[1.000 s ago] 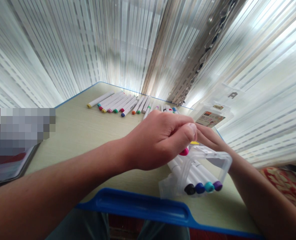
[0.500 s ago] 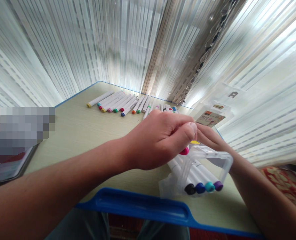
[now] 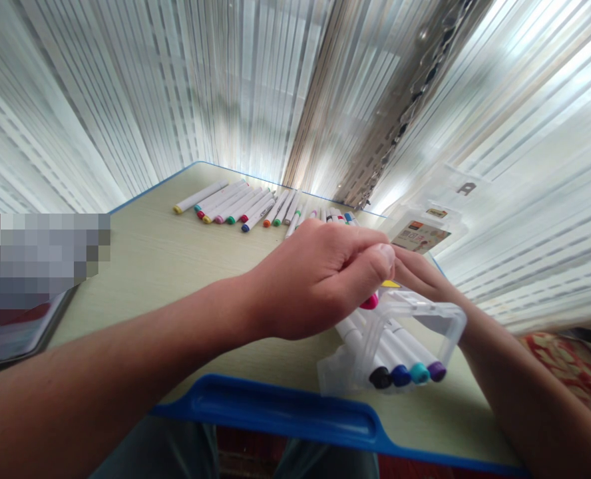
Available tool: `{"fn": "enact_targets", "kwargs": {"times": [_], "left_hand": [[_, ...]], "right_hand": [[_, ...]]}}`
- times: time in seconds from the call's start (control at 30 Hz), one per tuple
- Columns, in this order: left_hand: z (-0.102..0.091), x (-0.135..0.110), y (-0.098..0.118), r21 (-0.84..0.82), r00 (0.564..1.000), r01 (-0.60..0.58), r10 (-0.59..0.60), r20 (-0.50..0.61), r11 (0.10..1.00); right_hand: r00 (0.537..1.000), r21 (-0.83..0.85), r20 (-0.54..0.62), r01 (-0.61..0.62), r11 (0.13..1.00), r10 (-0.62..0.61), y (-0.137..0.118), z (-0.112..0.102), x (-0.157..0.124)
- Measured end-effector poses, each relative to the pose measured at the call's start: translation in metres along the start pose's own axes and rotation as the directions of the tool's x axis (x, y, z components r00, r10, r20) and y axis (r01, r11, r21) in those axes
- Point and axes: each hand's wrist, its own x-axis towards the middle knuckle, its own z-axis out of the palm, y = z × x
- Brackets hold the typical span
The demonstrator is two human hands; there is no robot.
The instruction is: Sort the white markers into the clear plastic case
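My left hand (image 3: 328, 279) is closed, thumb against the fingers, over the back of a clear plastic case (image 3: 410, 307). From beneath it pokes the pink cap (image 3: 370, 301) of a marker; the rest of that marker is hidden. In the case lie white markers with black (image 3: 380, 377), blue (image 3: 400, 375), turquoise (image 3: 419, 372) and purple (image 3: 437, 370) caps facing me. Behind the case, my right hand (image 3: 420, 271) reaches in from the right and meets the left one. Its fingertips are hidden, so its grip does not show.
Several white markers (image 3: 230, 203) with coloured ends lie along the far side of the table (image 3: 176, 279). A clear package with a printed label (image 3: 420, 236) stands at the back right. At the left edge is a tablet-like device (image 3: 36, 339). A blue tray lip (image 3: 285, 409) runs along the front.
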Motion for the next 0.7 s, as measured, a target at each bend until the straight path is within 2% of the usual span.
{"fn": "enact_targets", "kwargs": {"times": [0.7], "left_hand": [[0.0010,-0.0002,0.0017,-0.013,1.000,0.005,-0.005,-0.002,1.000]], "right_hand": [[1.000,0.011,0.004,0.006,1.000,-0.006,-0.0020,-0.0006,-0.0011]]}}
